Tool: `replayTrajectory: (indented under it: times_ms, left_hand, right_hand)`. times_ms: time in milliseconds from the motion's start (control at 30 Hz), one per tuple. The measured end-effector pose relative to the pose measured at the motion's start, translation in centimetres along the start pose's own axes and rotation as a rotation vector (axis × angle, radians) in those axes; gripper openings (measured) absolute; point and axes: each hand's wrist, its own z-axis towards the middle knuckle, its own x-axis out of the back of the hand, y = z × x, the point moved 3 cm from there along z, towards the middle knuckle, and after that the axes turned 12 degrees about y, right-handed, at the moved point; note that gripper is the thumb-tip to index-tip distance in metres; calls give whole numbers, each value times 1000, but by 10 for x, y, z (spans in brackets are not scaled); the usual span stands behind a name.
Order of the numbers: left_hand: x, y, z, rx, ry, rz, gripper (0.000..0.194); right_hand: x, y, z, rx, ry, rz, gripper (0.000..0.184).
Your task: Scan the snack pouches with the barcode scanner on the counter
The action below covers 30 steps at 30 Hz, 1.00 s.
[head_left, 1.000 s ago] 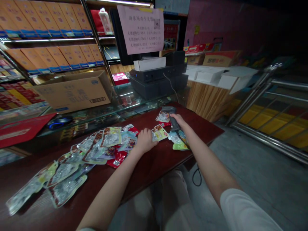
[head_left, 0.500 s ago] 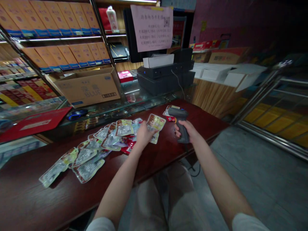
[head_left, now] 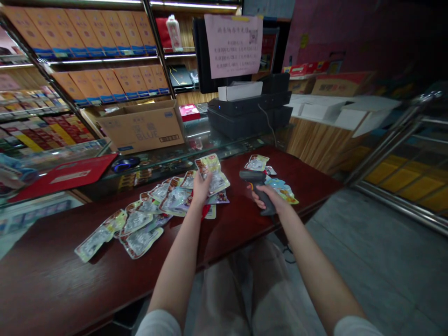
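While the right hand (head_left: pixel 272 198) grips the scanner (head_left: pixel 263 198) by its handle, the left hand (head_left: pixel 201 187) pinches a glossy packet (head_left: pixel 210 163) over the pile (head_left: pixel 138 220) on the counter (head_left: pixel 52 261); it appears light, limp, slippery, best held by a sealed edge

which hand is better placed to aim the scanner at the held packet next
Probably the right hand: it grips the scanner by its handle, to the right of the held packet. The left hand is occupied holding that packet, over the spread of packets.
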Motion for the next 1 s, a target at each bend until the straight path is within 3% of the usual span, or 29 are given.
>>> replayTrajectory:
  times_ms: [400,533,667,800,900,1000]
  left_hand:
    - [2,10,-5,111,22,-40,29]
    - [5,19,-5,86,41,30,26]
    - [14,34,-6,-19,7,315,30]
    - [27,51,-9,-99,-6,709,54]
    - [34,59,-10,-167,-17,924,54]
    - [40,60,-11,-177,34,1050,57]
  right_hand:
    - [-3,3,-6,-69,-102,-50,31]
    - [-2,3,-7,-53,-115,-51,30]
    - [-3,5,-8,-6,-108,-42,33]
    - [-2,-1,-13,65,-76,-8,39]
    - [11,-19,-20,171,43,31,37]
    - [38,-41,-25,277,235,60,34]
